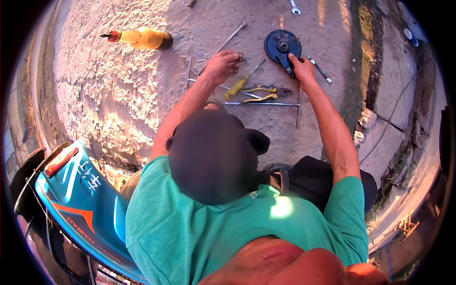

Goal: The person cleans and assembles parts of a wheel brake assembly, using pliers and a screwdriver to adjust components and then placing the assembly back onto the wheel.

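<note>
My right hand (pixel 304 70) grips the lever edge of a round black drum brake plate (pixel 274 43), its thumb on top; the plate lies on the concrete. To the left, my left hand (pixel 222 65) is closed, fingertips pinching a small dark wire-like piece (pixel 242 57), too small to name surely. Between and below the hands lie a screwdriver (pixel 237 87) with a yellow handle and pliers (pixel 268 89) with yellow-and-black grips. A T-handle wrench (pixel 266 103) lies below the pliers. Just right of my right hand is a short metal socket tool (pixel 320 70).
A long metal rod tool (pixel 232 37) lies beyond my left hand. An open-end wrench (pixel 295 7) is at the far edge. A yellow bottle (pixel 142 39) with a red cap is at left. At lower left is a blue vehicle panel (pixel 90 199); broken concrete (pixel 389 137) edges the right.
</note>
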A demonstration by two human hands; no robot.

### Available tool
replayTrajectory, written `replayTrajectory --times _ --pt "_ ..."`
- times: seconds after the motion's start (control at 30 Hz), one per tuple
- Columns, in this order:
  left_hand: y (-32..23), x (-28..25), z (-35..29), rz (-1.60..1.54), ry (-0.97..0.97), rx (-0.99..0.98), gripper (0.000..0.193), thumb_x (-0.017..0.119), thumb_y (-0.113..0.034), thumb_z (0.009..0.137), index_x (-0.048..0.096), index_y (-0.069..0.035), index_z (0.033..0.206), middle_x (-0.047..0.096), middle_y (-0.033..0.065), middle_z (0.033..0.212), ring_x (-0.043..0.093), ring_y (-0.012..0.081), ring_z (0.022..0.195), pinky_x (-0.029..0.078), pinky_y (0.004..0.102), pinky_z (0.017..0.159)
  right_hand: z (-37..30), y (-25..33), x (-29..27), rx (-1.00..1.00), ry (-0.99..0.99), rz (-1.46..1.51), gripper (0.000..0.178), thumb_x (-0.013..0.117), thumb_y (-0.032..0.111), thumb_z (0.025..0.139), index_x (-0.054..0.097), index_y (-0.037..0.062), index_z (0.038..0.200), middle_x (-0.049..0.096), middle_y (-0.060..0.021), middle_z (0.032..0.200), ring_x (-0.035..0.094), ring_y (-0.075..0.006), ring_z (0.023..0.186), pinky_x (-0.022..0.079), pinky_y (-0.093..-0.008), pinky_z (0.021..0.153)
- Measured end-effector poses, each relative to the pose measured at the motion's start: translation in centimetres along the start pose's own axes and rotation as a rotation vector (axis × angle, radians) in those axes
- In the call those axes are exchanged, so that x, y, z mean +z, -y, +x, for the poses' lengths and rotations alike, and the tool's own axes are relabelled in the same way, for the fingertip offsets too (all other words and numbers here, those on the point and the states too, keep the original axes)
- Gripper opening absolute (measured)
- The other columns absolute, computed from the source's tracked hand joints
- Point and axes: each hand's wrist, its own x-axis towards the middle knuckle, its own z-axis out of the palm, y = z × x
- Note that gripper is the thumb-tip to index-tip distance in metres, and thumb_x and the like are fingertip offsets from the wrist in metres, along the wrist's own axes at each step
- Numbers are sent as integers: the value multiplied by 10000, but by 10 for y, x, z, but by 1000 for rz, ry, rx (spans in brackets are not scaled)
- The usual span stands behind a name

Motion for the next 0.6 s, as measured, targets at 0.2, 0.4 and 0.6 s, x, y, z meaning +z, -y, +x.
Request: replayTrajectory --times 0.2,0.4,0.6 --pt "9 2 7 261 -120 69 194 674 -137 983 635 -29 1139 726 94 979 649 158 743 534 318 651 5 8 1 -32 10 -88 595 731 467 915 711 -84 1140 743 -152 994 691 -229 826 522 -389 713" --pt "14 12 5 342 -167 98 240 674 -130 989 639 -8 1192 732 107 976 630 134 719 523 281 630 12 7 -11 151 196 504 345 742 296 966 684 -17 1099 693 -70 859 652 -177 731 530 -352 625" --pt "12 13 1 361 -134 146 295 671 -171 997 628 -3 1236 730 110 987 662 148 751 537 289 652 4 14 -26 210 421 715 230 714 257 1000 666 44 1071 671 -32 855 635 -153 715 519 -350 594"
